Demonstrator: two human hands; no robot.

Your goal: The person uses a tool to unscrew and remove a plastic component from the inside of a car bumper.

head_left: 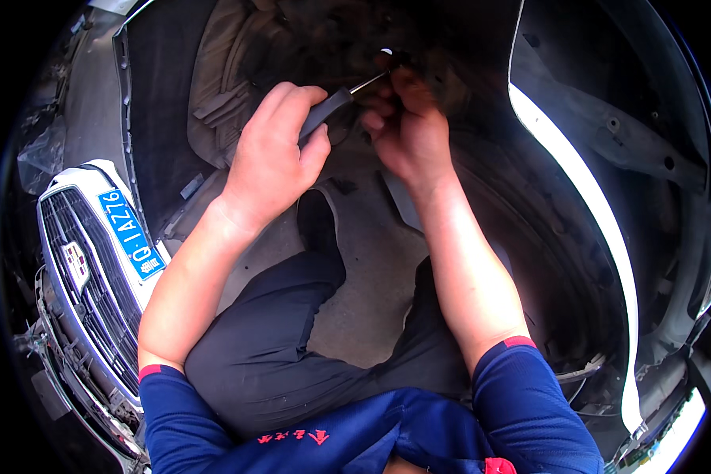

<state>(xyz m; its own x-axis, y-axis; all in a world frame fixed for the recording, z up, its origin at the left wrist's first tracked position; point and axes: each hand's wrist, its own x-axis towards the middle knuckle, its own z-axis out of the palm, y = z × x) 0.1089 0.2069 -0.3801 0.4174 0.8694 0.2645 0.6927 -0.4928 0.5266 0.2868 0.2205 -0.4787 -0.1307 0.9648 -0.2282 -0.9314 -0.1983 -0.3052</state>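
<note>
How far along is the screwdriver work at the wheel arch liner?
Done: the front bumper with its grille lies detached on the ground at left. In hand: the left hand holds a screwdriver, tip at a spot where the right hand works. Left: the dark wheel arch liner sits in place; the fastener itself is hidden.

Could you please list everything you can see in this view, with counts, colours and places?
Grey-handled screwdriver with metal shaft: one, top centre, in the left hand.
Detached white car bumper with chrome-framed black grille: one, lower left.
Blue rectangular licence plate: one, on the bumper.
Dark plastic wheel-arch liner: one, black, right of centre.
White car body edge: one, curving at right.
Left hand: gripping the handle.
Right hand: at the shaft tip.
</note>
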